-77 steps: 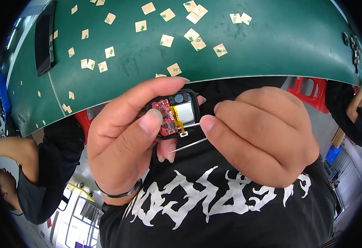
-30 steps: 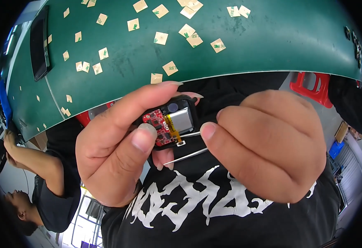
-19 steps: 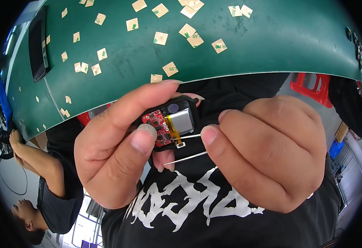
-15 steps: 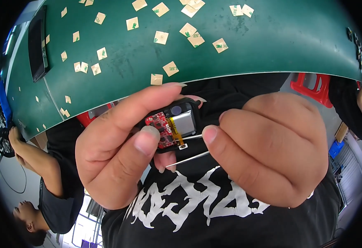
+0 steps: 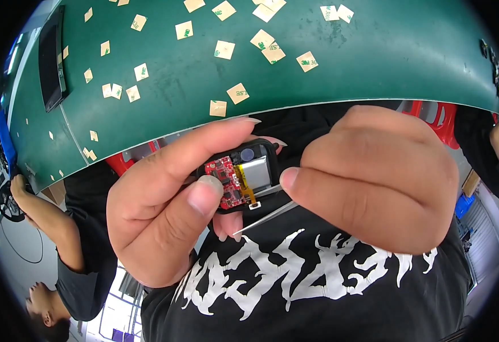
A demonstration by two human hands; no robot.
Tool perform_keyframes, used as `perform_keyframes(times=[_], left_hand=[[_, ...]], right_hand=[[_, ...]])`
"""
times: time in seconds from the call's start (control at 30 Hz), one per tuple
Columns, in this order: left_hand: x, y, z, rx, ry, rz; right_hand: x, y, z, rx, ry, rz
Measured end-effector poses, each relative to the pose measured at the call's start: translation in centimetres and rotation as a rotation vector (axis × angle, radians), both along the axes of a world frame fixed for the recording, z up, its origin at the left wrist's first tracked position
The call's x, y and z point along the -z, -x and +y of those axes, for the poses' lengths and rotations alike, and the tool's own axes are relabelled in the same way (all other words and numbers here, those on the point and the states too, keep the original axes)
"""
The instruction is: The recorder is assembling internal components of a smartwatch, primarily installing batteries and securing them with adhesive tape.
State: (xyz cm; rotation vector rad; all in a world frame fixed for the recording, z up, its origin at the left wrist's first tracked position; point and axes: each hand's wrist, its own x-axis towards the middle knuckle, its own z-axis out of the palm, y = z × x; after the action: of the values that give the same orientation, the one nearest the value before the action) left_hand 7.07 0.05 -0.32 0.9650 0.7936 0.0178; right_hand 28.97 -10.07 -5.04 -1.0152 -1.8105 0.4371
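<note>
Between the thumb and fingers of my left hand (image 5: 158,205) is a small black electronic device housing (image 5: 274,158), its inside facing up. It contains a red circuit board (image 5: 220,166) under my thumb tip, and a silver battery cell (image 5: 256,170) beside the board. An orange flex cable (image 5: 248,191) runs along the board and ends in a small white-edged tab (image 5: 254,206) over the housing's lower edge. My right hand (image 5: 375,182) pinches metal tweezers (image 5: 266,218) with spread arms. One arm reaches toward the flex cable; whether it touches is unclear. The other arm's tip lies below the housing, near my left fingertips.
Beyond my hands stretches a green tabletop (image 5: 164,114) with many square beige adhesive pieces (image 5: 224,49) scattered over it. A dark flat panel (image 5: 51,57) lies at its left. Red stools (image 5: 444,122) show under the edge. One co-worker (image 5: 70,239) sits left, another at far right.
My right hand has shifted slightly up and turned, and the tweezers now slant more steeply. The housing has moved a little to the right in my left hand's grip.
</note>
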Motion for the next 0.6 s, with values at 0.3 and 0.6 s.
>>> perform_keyframes(times=[0.3,0.6], left_hand=[[0.5,0.1,0.1,-0.054,0.043,-0.047],[0.4,0.3,-0.2,-0.056,0.03,-0.039]], right_hand=[[-2.1,1.1,-0.4,0.202,-0.06,-0.365],[-0.3,1.6,-1.1,0.203,-0.113,-0.221]])
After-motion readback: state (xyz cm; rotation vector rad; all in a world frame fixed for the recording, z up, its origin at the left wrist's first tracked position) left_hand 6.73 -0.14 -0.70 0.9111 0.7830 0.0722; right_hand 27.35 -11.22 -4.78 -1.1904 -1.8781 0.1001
